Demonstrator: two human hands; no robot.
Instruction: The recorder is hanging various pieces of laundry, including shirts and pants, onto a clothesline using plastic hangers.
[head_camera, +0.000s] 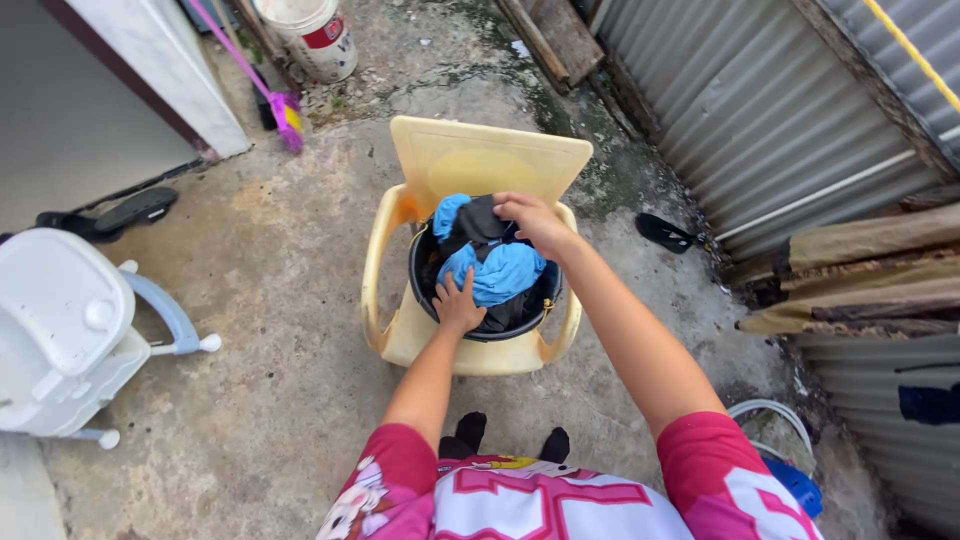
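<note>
A black bucket (428, 292) full of blue and dark clothes sits on the seat of a pale yellow plastic chair (487, 160). My left hand (458, 302) rests on the bucket's near edge, fingers spread on the dark cloth. My right hand (532, 220) reaches over the far side and grips a dark garment (482, 222) lying on top of the blue cloth (503, 272). Below, my pink shirt sleeves and dark-socked feet show.
A white plastic high chair (70, 335) stands at the left. A pink-handled broom (282, 105) and a white pail (318, 35) are at the back. A black sandal (665, 232) lies by the corrugated metal wall (760, 110). A hose coil (770, 415) lies near my right.
</note>
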